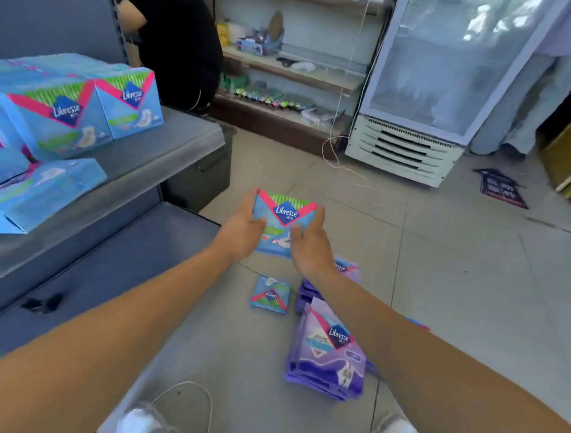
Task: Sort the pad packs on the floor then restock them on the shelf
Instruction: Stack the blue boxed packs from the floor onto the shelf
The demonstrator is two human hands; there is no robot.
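Hands: left hand (244, 226) and right hand (309, 240) grip 1 blue pad pack (282, 222) at frame centre. Upper left, the shelf (169, 139) already carries blue packs (86, 109). Below centre, another blue pack (270, 294) and purple packs (328, 355) await on the floor (454, 289), so restocking looks partly done.

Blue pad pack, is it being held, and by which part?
Yes: the left hand grips the blue pad pack by its left edge, the right hand by its right edge.

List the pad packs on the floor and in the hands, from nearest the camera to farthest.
Purple pack stack → small blue pack on the floor → blue pack held between left hand and right hand.
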